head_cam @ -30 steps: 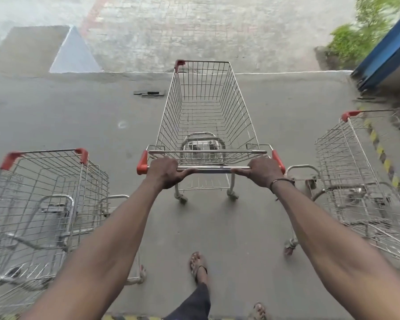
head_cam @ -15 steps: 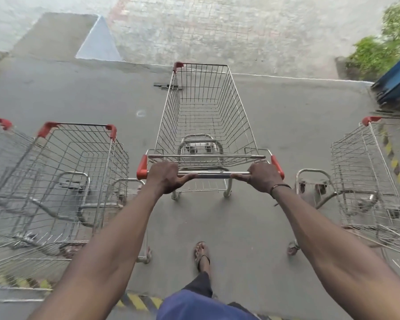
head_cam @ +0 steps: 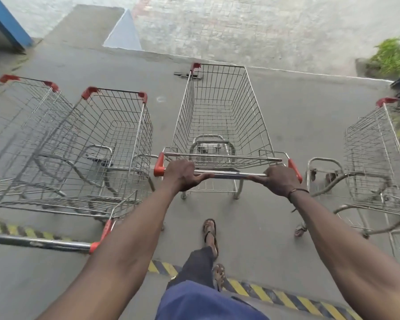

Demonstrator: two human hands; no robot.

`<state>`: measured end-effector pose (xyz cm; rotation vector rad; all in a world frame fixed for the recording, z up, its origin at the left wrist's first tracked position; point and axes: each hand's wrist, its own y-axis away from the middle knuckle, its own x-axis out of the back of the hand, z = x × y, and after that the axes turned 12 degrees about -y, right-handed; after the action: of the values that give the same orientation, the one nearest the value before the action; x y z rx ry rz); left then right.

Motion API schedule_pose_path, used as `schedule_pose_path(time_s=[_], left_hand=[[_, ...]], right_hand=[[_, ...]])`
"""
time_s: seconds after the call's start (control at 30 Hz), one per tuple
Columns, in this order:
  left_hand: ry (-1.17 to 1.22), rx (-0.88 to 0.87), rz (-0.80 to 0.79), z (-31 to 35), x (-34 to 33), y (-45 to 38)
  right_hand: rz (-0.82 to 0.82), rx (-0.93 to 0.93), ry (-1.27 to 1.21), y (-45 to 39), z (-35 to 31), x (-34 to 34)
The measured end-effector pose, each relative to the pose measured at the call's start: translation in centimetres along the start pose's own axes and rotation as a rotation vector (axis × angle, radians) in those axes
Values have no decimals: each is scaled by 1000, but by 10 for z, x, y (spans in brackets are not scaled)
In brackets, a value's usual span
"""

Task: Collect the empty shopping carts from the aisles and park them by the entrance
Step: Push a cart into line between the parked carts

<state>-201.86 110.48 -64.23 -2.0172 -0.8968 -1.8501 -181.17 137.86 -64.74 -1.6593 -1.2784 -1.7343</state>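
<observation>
An empty wire shopping cart [head_cam: 219, 116] with red corner caps stands straight ahead of me on grey concrete. My left hand [head_cam: 181, 175] grips the left part of its metal handle bar [head_cam: 236, 174], thumb stretched along the bar. My right hand [head_cam: 281, 181], with a thin bracelet at the wrist, grips the bar's right end. Two empty carts [head_cam: 116, 144] stand side by side on my left, and another empty cart [head_cam: 376, 158] stands on my right.
A yellow-and-black striped strip [head_cam: 275, 294] crosses the floor under my feet. Ahead, a kerb edge [head_cam: 310, 72] meets brick paving and a ramp [head_cam: 123, 35]. A blue post [head_cam: 7, 21] is far left, a bush [head_cam: 393, 56] far right.
The view has swung left and back: the left carts now show more fully, with a second one visible, and the striped strip has come into view. Both hands keep their grip on the handle.
</observation>
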Motion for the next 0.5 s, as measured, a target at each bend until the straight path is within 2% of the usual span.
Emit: schedule_pose_path(time_s=[0.5], left_hand=[[0,-73,-8,9,-14,117]], right_hand=[[-34,-72,-11,117,-33,-46]])
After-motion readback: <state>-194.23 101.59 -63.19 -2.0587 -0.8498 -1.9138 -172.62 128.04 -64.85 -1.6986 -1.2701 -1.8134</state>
